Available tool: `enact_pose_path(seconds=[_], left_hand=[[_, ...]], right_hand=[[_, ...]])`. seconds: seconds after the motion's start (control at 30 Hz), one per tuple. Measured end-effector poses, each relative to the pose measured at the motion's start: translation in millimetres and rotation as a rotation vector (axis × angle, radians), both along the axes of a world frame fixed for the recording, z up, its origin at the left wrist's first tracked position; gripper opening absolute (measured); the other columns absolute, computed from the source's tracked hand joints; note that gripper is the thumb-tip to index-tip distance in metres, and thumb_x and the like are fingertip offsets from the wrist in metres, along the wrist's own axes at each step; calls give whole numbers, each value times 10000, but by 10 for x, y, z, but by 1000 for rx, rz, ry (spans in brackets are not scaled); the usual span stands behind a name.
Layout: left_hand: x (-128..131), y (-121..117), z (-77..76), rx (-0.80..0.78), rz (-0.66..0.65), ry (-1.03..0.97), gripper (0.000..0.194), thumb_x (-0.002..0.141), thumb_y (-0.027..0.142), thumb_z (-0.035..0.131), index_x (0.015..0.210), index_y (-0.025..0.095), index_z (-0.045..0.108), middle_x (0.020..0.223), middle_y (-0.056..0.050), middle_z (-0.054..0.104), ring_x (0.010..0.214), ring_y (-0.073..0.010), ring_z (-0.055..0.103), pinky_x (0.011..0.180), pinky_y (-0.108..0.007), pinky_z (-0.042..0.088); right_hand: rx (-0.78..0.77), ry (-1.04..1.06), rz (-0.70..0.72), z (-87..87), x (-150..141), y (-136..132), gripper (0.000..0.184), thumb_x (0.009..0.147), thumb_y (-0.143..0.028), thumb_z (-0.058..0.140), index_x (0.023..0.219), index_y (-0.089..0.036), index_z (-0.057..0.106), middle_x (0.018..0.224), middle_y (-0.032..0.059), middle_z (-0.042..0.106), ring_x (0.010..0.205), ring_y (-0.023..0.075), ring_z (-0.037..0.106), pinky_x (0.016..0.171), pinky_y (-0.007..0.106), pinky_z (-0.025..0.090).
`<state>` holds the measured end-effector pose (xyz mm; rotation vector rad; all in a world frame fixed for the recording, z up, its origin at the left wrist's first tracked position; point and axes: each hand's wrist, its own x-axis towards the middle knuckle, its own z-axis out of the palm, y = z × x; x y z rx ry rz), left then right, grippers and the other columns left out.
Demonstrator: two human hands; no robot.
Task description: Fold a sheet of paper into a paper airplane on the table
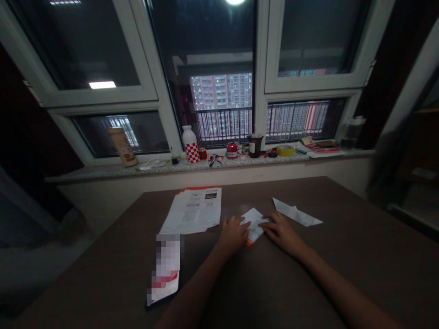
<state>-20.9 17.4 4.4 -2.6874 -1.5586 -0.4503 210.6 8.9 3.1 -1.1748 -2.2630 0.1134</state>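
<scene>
A small folded sheet of white paper (254, 218) is laid on the brown table (291, 283), toward the far edge and roughly midway between the far corners; a strip of orange-red is shown at its near corner. Its left side is covered by the left hand (235, 234), with the fingers loosely spread and rested on top. Its right side is touched by the fingertips of the right hand (281, 229), whose fingers are also spread. Beyond the right hand, toward the table's far right corner, a long folded paper (297, 213) is placed slantwise. Near the far left corner, printed sheets (192, 212) are stacked unevenly. Nearer the left edge, a flat dark-edged object (167, 269) is partly obscured by pixelation. Past the far edge, a checked bottle (191, 146), a dark cup (254, 146) and a yellow tape roll (285, 151) are lined along the windowsill (103, 173).
</scene>
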Motion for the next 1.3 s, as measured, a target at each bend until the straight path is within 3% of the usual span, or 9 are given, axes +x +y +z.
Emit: enact_pose_path(seconds=[0.2,0.4,0.57,0.63,0.9,1.0,1.1,1.17,1.3], left_hand=[[11,7,24,8,-18,-40,312,930,365,487,1211,334,619,1156,-33,629,1135,-262,483,1083,-617,219],[-24,35,17,-89,-101,-131,239,922,328,511,1084,322,687,1118,-16,641,1140,-227,494,1107,-564,217],[-28,45,-36,-171,-87,-173,318,904,319,532,1211,349,606,1387,-3,522,1327,-245,371,1121,-629,85],[-25,47,-37,-197,-77,-182,365,898,323,538,1262,345,567,1401,-8,518,1356,-251,344,1117,-650,39],[-35,59,8,-160,-86,-237,203,898,301,543,1036,313,692,1178,0,668,1193,-199,524,1150,-580,31],[-51,84,-41,-161,-66,-237,327,894,318,549,1218,327,593,1359,-13,552,1309,-226,423,1132,-624,64],[-76,117,-68,-220,-37,-179,476,879,395,566,1340,306,491,1487,-30,410,1426,-279,224,1113,-666,68],[-94,133,-61,-229,-63,-140,453,870,438,575,1301,308,532,1501,-16,390,1448,-294,147,1113,-670,39],[-114,137,-45,-186,-107,-136,254,877,422,582,1097,316,649,1491,26,402,1450,-286,139,1111,-671,18]], right_hand=[[-43,-90,-39,-3,-12,10,294,950,-373,459,1108,-301,697,1153,68,607,1086,245,508,961,426,417],[-81,-99,-86,-41,12,39,342,956,-400,427,1116,-260,695,1167,77,625,1114,253,504,981,425,404],[-112,-90,-70,-60,33,60,349,933,-387,457,1165,-237,671,1219,91,607,1159,262,482,1008,418,394],[-120,-90,-68,-84,40,76,348,921,-358,470,1182,-228,659,1243,94,596,1178,263,474,1023,420,384],[-153,-71,-3,-201,66,130,408,890,-192,429,1250,-243,613,1351,78,537,1258,237,441,1080,426,342],[-152,-65,9,-210,77,138,421,882,-172,426,1251,-246,616,1358,78,535,1271,236,439,1092,431,333],[-162,-57,11,-197,77,135,429,876,-157,425,1250,-244,618,1360,77,535,1275,230,439,1102,427,326],[-173,-47,10,-185,74,128,423,881,-162,424,1248,-238,620,1362,79,535,1280,228,437,1107,425,321],[-186,-38,28,-148,79,107,390,897,-199,431,1227,-238,635,1366,76,535,1286,228,437,1110,423,317]])
